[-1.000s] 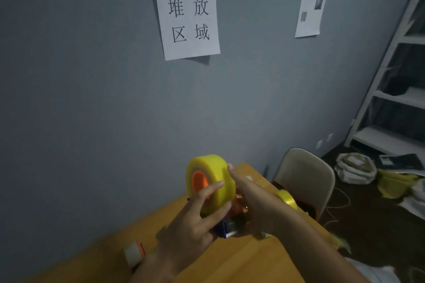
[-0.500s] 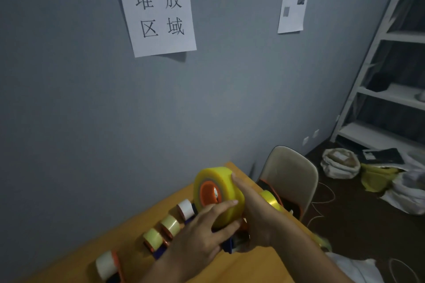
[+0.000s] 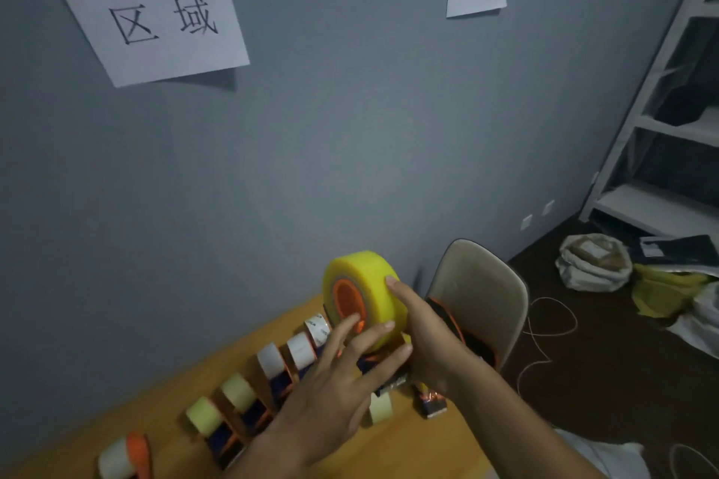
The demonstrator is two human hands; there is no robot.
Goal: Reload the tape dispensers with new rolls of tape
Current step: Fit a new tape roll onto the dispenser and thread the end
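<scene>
The head camera has tipped down since a second ago, bringing a row of dispensers [image 3: 249, 404] on the tabletop [image 3: 420, 451] into sight, while the yellow roll [image 3: 365, 292] stays raised above it between both hands. The left hand [image 3: 330, 393] reaches in with fingers straight and spread, fingertips touching the roll's orange core [image 3: 348, 301] and its near face. The right hand [image 3: 424, 338] lies along the roll's far side, index finger straight on the tread; whether its other fingers curl round the dispenser beneath is hidden. The roll sits on a dispenser whose dark blue and orange frame shows only in part below the fingers. The roll looks full, stiff and fairly heavy, its wound face smooth and likely slick; the rim and the core seem the surest places to press it home on the hub.
</scene>
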